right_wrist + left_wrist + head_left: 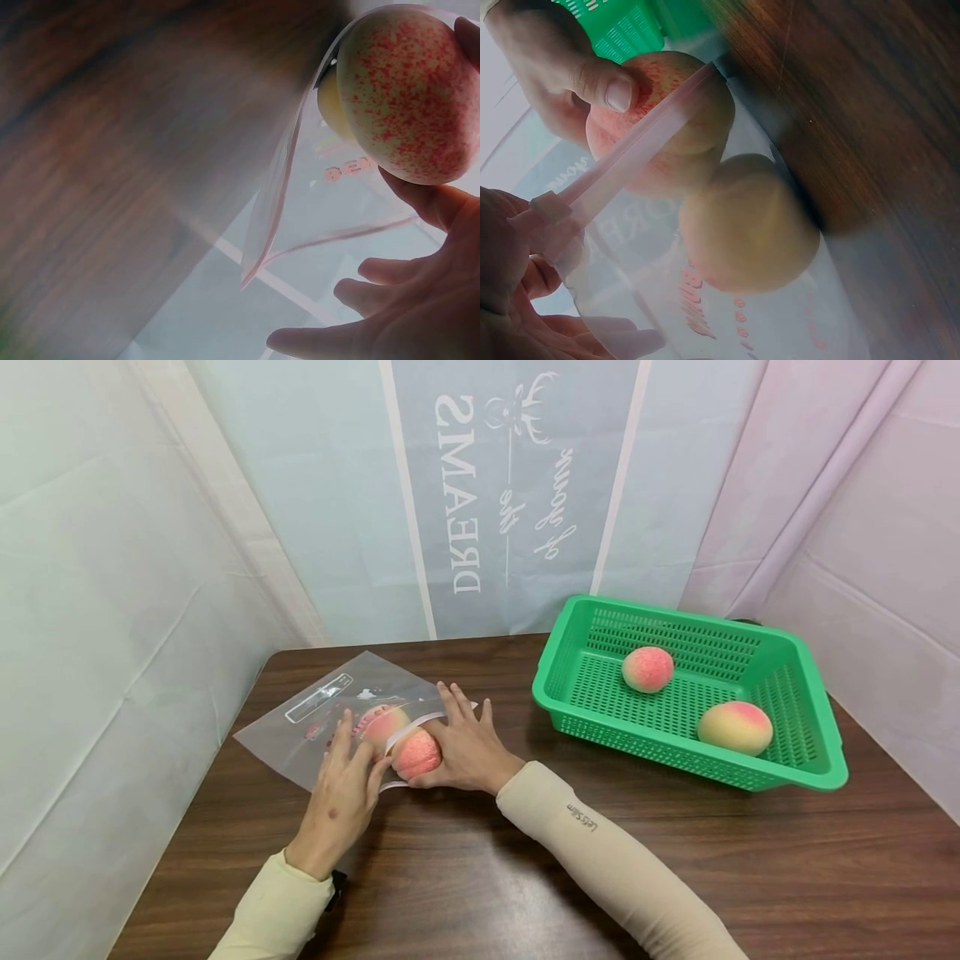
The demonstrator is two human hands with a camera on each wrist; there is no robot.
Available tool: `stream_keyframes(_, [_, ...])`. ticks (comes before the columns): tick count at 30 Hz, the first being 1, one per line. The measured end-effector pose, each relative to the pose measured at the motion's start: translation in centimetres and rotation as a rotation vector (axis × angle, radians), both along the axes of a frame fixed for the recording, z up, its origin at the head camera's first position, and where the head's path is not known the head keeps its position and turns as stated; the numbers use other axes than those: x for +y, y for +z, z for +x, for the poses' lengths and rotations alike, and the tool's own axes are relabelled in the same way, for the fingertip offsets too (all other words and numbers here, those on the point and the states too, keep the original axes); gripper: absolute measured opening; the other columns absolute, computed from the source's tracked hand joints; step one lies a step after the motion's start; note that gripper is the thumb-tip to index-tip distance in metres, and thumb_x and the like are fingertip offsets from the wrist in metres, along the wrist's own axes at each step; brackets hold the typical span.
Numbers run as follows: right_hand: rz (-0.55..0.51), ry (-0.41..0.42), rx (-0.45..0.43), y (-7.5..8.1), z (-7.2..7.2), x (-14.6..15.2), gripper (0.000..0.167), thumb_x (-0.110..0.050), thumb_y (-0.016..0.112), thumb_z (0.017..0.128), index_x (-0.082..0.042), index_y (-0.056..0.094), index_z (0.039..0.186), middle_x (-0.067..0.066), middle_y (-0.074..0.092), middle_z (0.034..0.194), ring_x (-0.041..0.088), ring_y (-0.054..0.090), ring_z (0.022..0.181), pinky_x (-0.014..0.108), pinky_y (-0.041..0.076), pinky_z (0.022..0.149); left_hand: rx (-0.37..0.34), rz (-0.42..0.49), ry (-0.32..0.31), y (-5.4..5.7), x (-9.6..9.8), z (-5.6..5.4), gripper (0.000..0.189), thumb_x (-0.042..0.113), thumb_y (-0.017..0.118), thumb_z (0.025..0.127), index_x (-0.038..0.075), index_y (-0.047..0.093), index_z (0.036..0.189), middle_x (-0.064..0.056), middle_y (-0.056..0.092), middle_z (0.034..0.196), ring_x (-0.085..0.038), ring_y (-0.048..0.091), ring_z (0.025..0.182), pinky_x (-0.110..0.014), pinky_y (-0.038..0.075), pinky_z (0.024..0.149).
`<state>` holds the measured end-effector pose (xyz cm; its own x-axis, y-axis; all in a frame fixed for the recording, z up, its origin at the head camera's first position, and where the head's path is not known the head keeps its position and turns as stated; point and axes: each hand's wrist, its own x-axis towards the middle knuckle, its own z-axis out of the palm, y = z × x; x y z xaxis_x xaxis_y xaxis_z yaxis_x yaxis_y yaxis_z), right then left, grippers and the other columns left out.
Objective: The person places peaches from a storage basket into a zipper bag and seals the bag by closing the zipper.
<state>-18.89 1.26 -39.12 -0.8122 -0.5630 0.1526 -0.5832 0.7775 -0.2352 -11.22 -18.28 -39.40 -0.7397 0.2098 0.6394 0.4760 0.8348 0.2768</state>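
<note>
A clear zip bag (273, 747) with printed lettering lies on the table, its mouth turned toward my right hand (474, 750). Thumb and index finger of that hand grip a pink peach (417, 754), which sits partly inside the bag's opening; the other fingers spread past it in the right wrist view. Another peach (751, 225) rests inside the bag, close against the first. My left hand (341, 797) pinches the bag's edge near the mouth, beside the zip slider (551, 208), with its remaining fingers lying along the plastic.
To the right stands a green perforated basket (622, 724) holding a pink peach (648, 669) and a yellowish peach (736, 728). Under everything is a dark wooden table (465, 877). Pale fabric walls (112, 568) enclose its back and sides.
</note>
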Motion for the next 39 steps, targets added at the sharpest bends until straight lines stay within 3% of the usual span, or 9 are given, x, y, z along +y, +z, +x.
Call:
stream_keyframes(11, [0.017,-0.045,0.047,-0.2,0.1,-1.3,0.083,-0.074,0.073,0.071,-0.017,0.064,0.13,0.021,0.015,0.163,0.037,0.013,0.151,0.077,0.022,0.104,-0.007,0.001,0.0,0.0,0.1,0.0,0.02,0.005,0.075,0.087,0.0,0.058,0.095,-0.044,0.034,0.144,-0.06,0.045,0.125,-0.077,0.04,0.086])
stream_keyframes(17, [0.03,-0.074,0.054,-0.1,0.1,-2.0,0.084,-0.074,0.072,0.072,-0.017,0.063,0.133,0.021,0.014,0.164,0.037,0.01,0.151,0.076,0.02,0.106,-0.036,0.006,0.011,0.2,0.2,0.1,0.027,0.007,0.075,0.088,-0.001,0.062,0.11,-0.042,0.033,0.146,-0.059,0.043,0.128,-0.077,0.038,0.089])
stream_keyframes(24, [0.048,-0.1,0.064,0.1,0.1,-2.7,0.08,-0.074,0.072,0.072,-0.013,0.07,0.123,0.022,0.017,0.163,0.04,0.013,0.15,0.077,0.02,0.105,-0.039,0.002,0.016,0.2,0.0,0.3,0.045,0.006,0.075,0.087,-0.001,0.061,0.13,-0.041,0.034,0.147,-0.059,0.042,0.129,-0.077,0.038,0.089])
stream_keyframes(28, [0.076,-0.109,0.091,0.1,0.1,-3.1,0.078,-0.076,0.07,0.073,-0.011,0.073,0.116,0.023,0.018,0.162,0.04,0.015,0.15,0.076,0.022,0.104,-0.039,-0.001,0.007,0.1,0.0,0.2,0.028,0.006,0.075,0.087,-0.002,0.063,0.111,-0.041,0.034,0.147,-0.059,0.04,0.131,-0.077,0.038,0.088])
stream_keyframes(31, [0.099,-0.115,0.104,0.0,0.2,-3.4,0.074,-0.077,0.068,0.074,-0.012,0.076,0.108,0.023,0.018,0.162,0.04,0.014,0.15,0.076,0.023,0.104,-0.032,-0.001,-0.002,0.0,0.0,0.2,0.02,0.006,0.075,0.087,0.0,0.058,0.094,-0.042,0.035,0.145,-0.058,0.038,0.132,-0.077,0.038,0.087])
stream_keyframes(39, [0.129,-0.157,0.153,0.0,-0.2,-3.8,0.064,-0.078,0.065,0.075,-0.015,0.076,0.085,0.024,0.02,0.162,0.042,0.016,0.149,0.077,0.024,0.103,-0.037,0.006,0.003,-0.1,-0.1,0.2,0.021,0.008,0.076,0.087,0.002,0.056,0.091,-0.042,0.036,0.145,-0.06,0.038,0.131,-0.079,0.037,0.086])
